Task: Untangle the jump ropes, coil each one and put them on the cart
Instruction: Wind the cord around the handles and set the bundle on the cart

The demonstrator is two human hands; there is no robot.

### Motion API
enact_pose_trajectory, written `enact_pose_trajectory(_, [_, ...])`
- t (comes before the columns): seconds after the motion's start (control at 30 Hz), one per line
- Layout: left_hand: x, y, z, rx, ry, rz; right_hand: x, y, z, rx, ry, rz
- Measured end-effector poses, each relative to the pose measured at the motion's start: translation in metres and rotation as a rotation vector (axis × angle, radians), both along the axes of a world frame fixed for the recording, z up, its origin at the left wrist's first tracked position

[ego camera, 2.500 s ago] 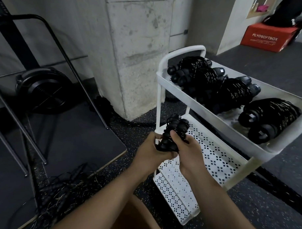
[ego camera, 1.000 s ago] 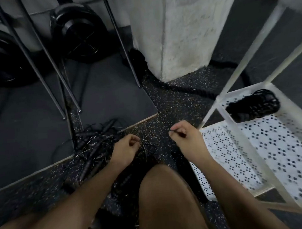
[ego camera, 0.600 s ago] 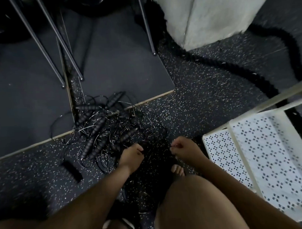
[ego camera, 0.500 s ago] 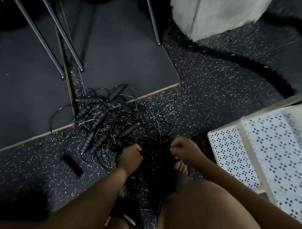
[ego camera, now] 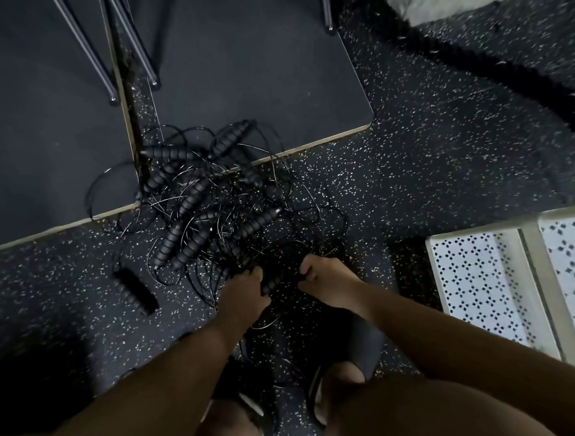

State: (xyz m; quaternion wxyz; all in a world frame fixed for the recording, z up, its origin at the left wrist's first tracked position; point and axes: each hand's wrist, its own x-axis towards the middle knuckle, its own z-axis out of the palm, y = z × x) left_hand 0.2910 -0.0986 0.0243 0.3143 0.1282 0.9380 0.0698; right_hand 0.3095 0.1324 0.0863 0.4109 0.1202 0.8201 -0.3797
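I note my left hand (ego camera: 246, 296) curled round a ribbed handle (ego camera: 275, 282) in the jump-rope tangle (ego camera: 207, 201). My right hand (ego camera: 329, 283) has curled fingers, hold indeterminate. The cart (ego camera: 477, 276) is near, to the right.

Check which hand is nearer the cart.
Right. Both hands grip the ropes; the right hand is on the side toward the cart, the left hand beyond it, further left.

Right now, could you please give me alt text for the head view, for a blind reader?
A left hand and right hand grasp a tangled pile of black jump ropes on a speckled floor, beside a white perforated cart.
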Motion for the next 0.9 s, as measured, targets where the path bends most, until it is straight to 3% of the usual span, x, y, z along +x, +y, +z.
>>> enact_pose_trajectory(0.1, [-0.005, 0.0, 0.008, 0.139, 0.029, 0.01, -0.004, -0.018, -0.011, 0.066, 0.044, 0.082])
enact_pose_trajectory(0.17, [-0.011, -0.001, 0.019, 0.193, 0.061, 0.038, -0.011, -0.027, -0.015, 0.008, -0.07, -0.097])
enact_pose_trajectory(0.27, [-0.023, 0.001, 0.042, 0.23, 0.044, 0.034, -0.018, -0.029, -0.016, -0.297, -0.342, -0.573])
enact_pose_trajectory(0.4, [-0.034, 0.021, 0.081, 0.312, 0.038, 0.154, -0.029, -0.026, -0.005, -0.448, -0.36, -0.687])
enact_pose_trajectory(0.53, [-0.042, 0.036, 0.12, 0.381, -0.014, 0.274, -0.051, -0.025, 0.033, -0.554, -0.221, -0.694])
enact_pose_trajectory(0.7, [-0.071, 0.029, 0.189, 0.495, 0.043, 0.258, -0.074, -0.023, 0.105, -0.507, 0.076, -0.556])
enact_pose_trajectory(0.9, [-0.101, 0.028, 0.269, 0.634, -0.196, 0.377, -0.09, -0.028, 0.2, -0.401, 0.418, -0.433])
